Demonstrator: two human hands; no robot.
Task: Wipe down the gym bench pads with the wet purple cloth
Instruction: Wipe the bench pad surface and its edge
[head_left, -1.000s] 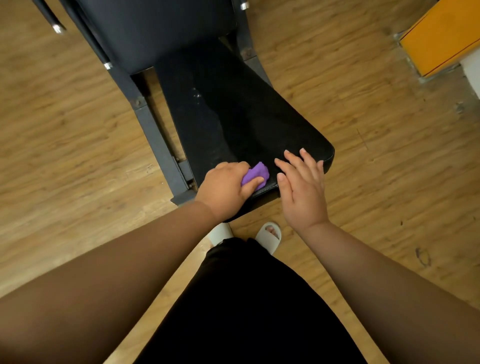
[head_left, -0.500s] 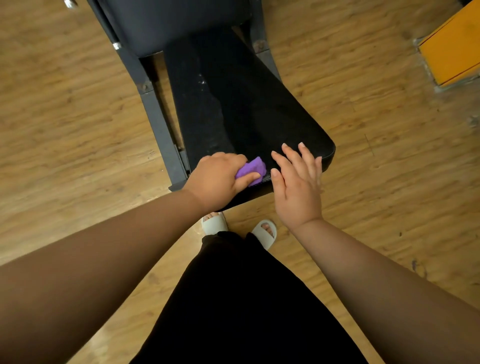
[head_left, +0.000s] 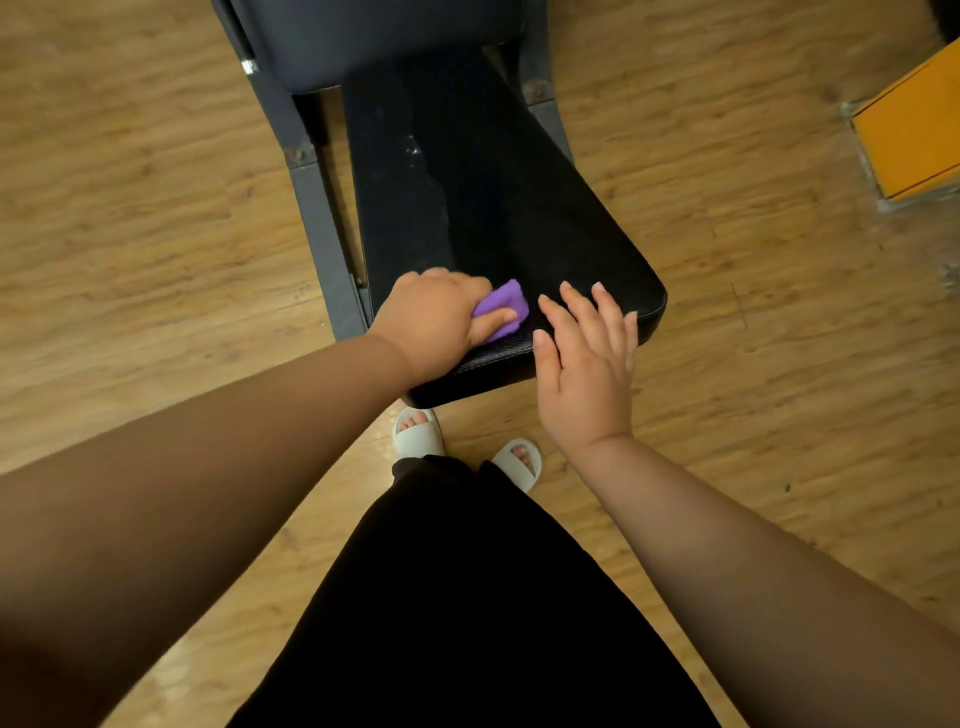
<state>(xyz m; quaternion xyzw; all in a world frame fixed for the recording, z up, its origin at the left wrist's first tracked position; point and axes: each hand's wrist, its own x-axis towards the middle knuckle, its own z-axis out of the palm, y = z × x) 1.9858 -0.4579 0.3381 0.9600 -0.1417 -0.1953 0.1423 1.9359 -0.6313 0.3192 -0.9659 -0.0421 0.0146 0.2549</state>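
A black seat pad (head_left: 519, 218) of the gym bench lies below me, its wider end toward my feet. A darker wet streak and a few white specks show on its left half. My left hand (head_left: 434, 322) grips the bunched purple cloth (head_left: 505, 306) and presses it on the pad near the front edge. To the right, my right hand (head_left: 587, 364) rests with straight, spread fingers on the pad's front right corner. A second dark pad (head_left: 374, 36) rises at the top of the view.
The bench's dark metal frame (head_left: 317, 218) runs along the left of the seat pad, with a bolted bracket on the right. Wooden floor surrounds the bench. An orange box (head_left: 914, 130) lies at the far right. My feet in white slippers (head_left: 418, 434) stand just under the pad's front edge.
The cloth in my left hand stays near the pad's front edge, shifting only slightly. My right hand keeps its place on the pad. The view has tilted down, showing more of my feet.
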